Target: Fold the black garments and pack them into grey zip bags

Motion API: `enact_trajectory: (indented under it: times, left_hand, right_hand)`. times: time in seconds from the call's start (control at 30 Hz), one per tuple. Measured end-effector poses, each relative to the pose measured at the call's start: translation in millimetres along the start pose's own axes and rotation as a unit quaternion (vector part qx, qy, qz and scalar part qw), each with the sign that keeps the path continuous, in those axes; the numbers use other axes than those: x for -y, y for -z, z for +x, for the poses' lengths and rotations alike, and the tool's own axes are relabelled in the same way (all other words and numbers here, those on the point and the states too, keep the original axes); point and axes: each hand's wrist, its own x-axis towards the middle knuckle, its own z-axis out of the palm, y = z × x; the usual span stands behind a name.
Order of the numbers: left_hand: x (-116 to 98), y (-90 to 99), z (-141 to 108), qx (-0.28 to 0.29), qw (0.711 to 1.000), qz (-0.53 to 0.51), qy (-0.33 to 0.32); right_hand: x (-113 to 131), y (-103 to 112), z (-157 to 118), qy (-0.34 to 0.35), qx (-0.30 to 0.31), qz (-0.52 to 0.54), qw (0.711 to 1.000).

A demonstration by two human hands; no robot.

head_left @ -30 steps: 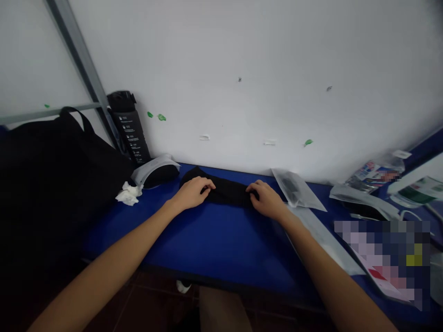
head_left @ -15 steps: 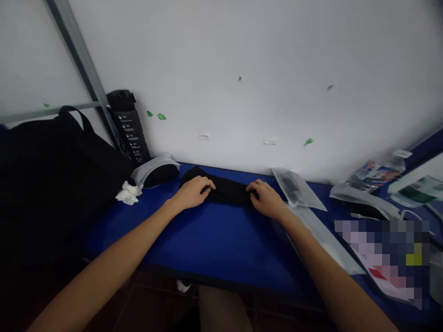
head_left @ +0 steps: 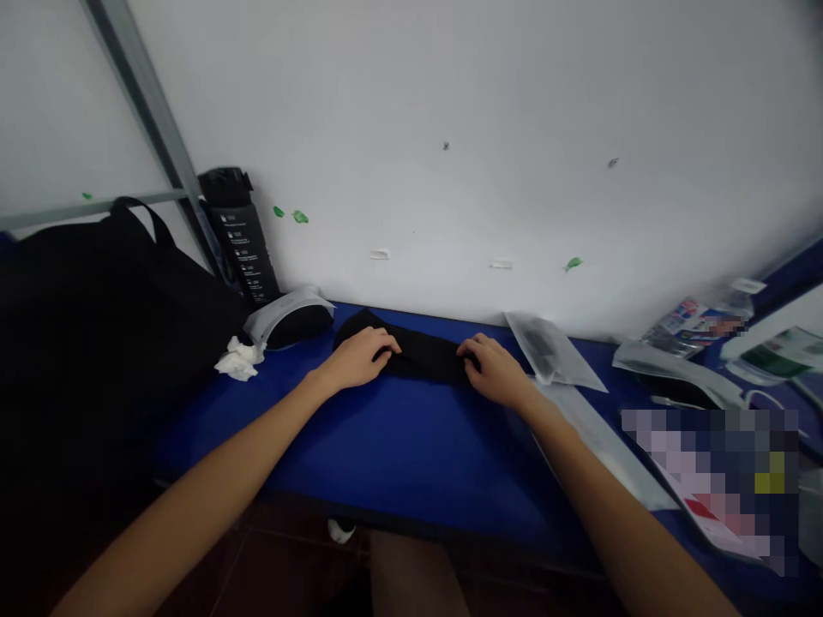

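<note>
A long folded black cloth [head_left: 424,355] lies across the blue tabletop [head_left: 399,454], close to the wall. My left hand [head_left: 363,356] is closed on its left part, fingers curled over the fabric. At the cloth's right end, my right hand [head_left: 492,367] pinches the fabric between thumb and fingers. The cloth's left end sticks out behind my left hand. Just right of my right hand sits a translucent pouch [head_left: 558,351] with something dark inside.
At the left are a black bag [head_left: 116,317], a black bottle [head_left: 243,240], crumpled tissue [head_left: 239,358] and a pouch with a black item [head_left: 301,324]. To the right lie a flat white sheet [head_left: 604,446], another pouch [head_left: 681,377], a clear bottle [head_left: 700,317] and a blurred-out flat item [head_left: 713,488].
</note>
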Motion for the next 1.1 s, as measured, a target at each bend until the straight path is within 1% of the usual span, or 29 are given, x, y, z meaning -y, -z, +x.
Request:
enact_trajectory:
  times: [0.67,0.87,1.1]
  left_hand:
    - [0.3,1.2,-0.3,0.013,1.0,-0.009,-0.009]
    - [-0.2,1.8,-0.3,0.019,1.0,-0.005,-0.008]
    - [-0.4,2.2,0.0,0.024,1.0,-0.005,-0.007]
  right_hand:
    - [2.3,1.5,-0.9,0.009,0.006,-0.019,1.0]
    - [3.3,2.9,-0.5,0.008,0.017,-0.03,0.999]
    - [2.3,1.4,-0.8,0.015,0.007,-0.034,0.999]
